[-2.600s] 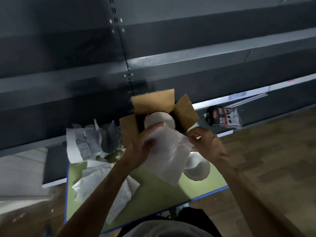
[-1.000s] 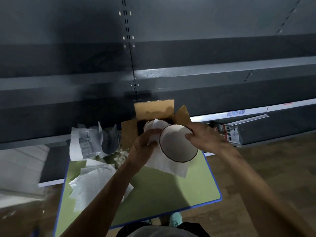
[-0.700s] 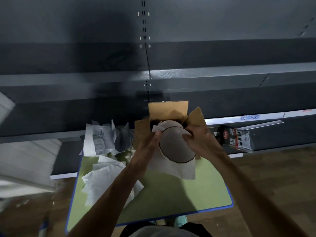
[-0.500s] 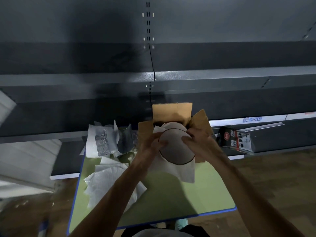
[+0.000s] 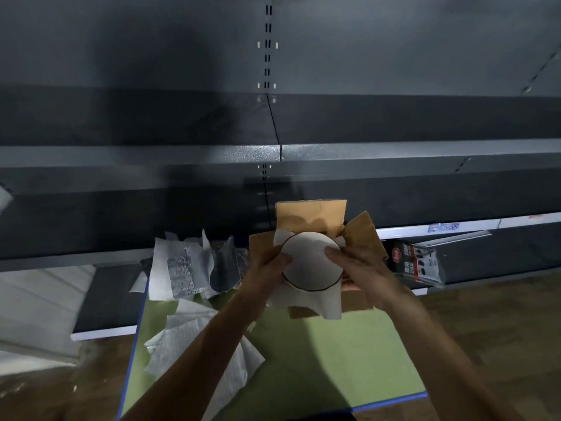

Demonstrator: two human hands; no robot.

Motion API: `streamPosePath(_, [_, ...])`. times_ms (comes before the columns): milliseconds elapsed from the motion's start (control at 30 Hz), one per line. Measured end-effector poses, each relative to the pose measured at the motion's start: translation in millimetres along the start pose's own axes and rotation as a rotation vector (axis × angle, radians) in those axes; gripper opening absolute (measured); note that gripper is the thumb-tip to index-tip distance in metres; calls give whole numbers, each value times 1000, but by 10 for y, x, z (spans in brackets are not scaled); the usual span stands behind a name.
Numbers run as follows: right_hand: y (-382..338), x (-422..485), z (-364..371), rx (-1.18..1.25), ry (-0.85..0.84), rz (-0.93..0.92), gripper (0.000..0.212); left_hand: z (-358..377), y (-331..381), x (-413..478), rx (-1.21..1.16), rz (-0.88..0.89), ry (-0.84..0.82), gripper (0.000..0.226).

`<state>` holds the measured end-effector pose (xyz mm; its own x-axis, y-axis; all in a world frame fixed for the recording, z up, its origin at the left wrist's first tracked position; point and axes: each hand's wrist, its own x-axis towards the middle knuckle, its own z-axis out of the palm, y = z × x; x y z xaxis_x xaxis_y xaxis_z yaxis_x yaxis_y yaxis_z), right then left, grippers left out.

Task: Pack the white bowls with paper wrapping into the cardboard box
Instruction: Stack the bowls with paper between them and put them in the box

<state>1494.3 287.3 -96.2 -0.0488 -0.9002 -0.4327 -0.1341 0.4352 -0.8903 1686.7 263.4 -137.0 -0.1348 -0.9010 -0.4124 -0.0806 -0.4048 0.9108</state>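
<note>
Bowl (image 5: 309,262), white and round, is gripped with white wrapping paper (image 5: 332,305) between left hand (image 5: 267,270) and right hand (image 5: 361,265), fingers curled, over the open brown cardboard box (image 5: 309,217) at the far edge of the green bench (image 5: 334,360).

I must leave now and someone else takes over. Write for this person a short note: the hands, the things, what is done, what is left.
The left hand and right hand both grip one white bowl, paper sheet under it, above the open cardboard box.
Done: bowl paired with paper.
Left: lower it in.
Spare sheets lie on the green table.
Box contents hidden.
</note>
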Motion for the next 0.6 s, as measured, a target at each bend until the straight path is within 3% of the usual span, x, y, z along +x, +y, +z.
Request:
streamPosePath(200, [-1,166,-116,-18,-76,5,25,3,22,132,188,78,-17,32])
streamPosePath(433, [-43,550,-232,-11,26,33,20,165,148,503,400,127,25,26])
streamPosePath(533, [-35,772,-268,-159,102,34,18,248,189,608,585,141,76,34])
streamPosePath(600, [-1,882,-263,-442,163,-6,14,283,186,651,645,151,91,32])
